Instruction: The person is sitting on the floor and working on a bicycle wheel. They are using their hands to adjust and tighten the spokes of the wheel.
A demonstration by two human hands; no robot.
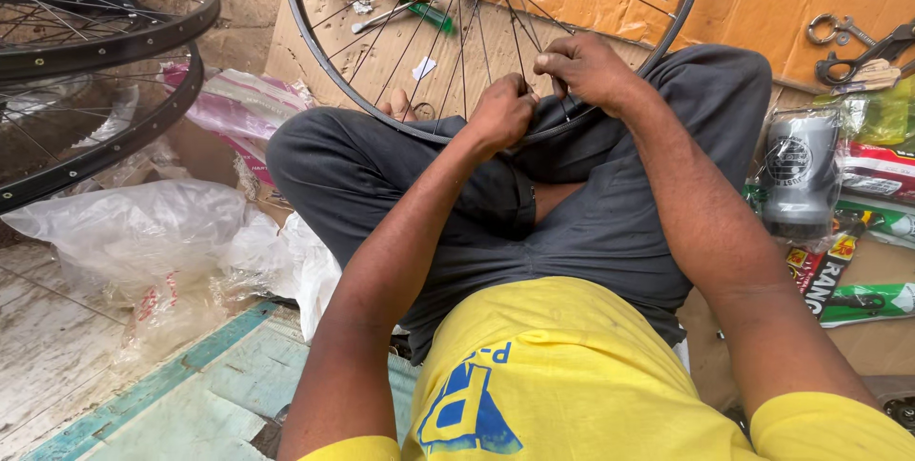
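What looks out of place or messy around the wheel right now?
Nothing looks damaged. Both hands, left hand and right hand, pinch at the rim of the spoked wheel resting on the lap. Around it lies loose clutter: crumpled plastic bags on the left, and a screwdriver on the cardboard.

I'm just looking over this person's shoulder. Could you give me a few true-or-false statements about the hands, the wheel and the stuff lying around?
1. Both hands are at the rim of the bicycle wheel. True: the left hand and the right hand pinch at the spokes by the rim's lower edge.
2. The wheel has a tyre on it. False: the metal rim is bare.
3. The person wears a yellow shirt. True.
4. A green-handled screwdriver is held in the right hand. False: it lies on the cardboard behind the wheel.
5. Scissors lie at the far right. True.
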